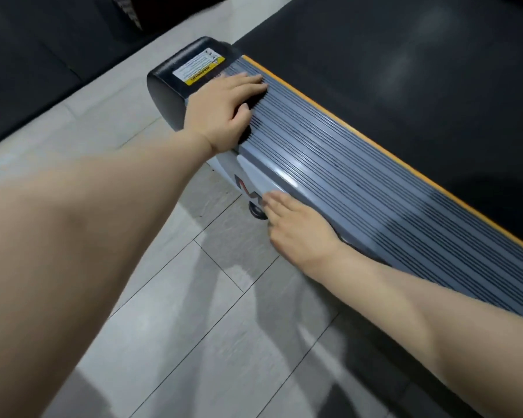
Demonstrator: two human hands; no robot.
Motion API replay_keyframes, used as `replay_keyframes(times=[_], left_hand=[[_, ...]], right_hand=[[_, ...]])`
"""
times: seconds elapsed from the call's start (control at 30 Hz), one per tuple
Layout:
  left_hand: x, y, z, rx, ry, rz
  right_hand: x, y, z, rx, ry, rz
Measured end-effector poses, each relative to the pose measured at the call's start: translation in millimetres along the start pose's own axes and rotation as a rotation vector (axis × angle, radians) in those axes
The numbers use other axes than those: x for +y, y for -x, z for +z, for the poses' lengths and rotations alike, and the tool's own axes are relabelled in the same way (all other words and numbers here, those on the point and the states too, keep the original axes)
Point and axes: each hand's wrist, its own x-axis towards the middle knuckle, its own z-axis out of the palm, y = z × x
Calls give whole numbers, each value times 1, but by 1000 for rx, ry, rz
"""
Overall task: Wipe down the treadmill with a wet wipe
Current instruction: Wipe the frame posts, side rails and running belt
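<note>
**Both Hands on the Treadmill's Side Rail**

Reaching in from the near right, the right hand (pixel 299 227) lies on the outer face of the treadmill (pixel 360 188), at the lower edge of its grey ribbed side rail (pixel 329 164). Its fingers are extended and pressed flat against the pale panel beside a red and dark logo (pixel 244 188); no wipe shows under them, and whether one is tucked beneath cannot be told. Just below those fingers a small dark wheel (pixel 255 211) sits against the tiled floor (pixel 175 297).

Farther along, the left hand (pixel 224 107) rests palm-down on top of the same rail near its far end, fingers straight and spread lightly across the ribs, thumb hanging over the outer edge. Something dark shows under the palm, but it is too hidden to identify.

Beyond that hand the rail ends in a black end cap (pixel 169 86) carrying a white and yellow warning label (pixel 198 67). An orange strip (pixel 344 116) runs along the rail's inner edge, bordering the black running belt (pixel 420 70).
</note>
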Motion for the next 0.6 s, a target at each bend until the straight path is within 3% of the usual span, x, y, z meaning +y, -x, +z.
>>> replay_keyframes(times=[0.07, 0.13, 0.23, 0.33, 0.47, 0.6], left_hand=[[4, 0, 2, 16, 33, 3], [4, 0, 1, 29, 44, -3], [4, 2, -1, 54, 30, -12], [9, 4, -3, 62, 31, -29], [9, 6, -2, 57, 31, -47], [13, 1, -4, 49, 3, -20]], right_hand=[[0, 14, -4, -61, 117, -28], [7, 43, -13, -54, 44, 9], [21, 105, -12, 2, 53, -19], [17, 149, -23, 88, -79, 95], [8, 124, -19, 144, 40, 160], [11, 34, -23, 144, 145, 143]])
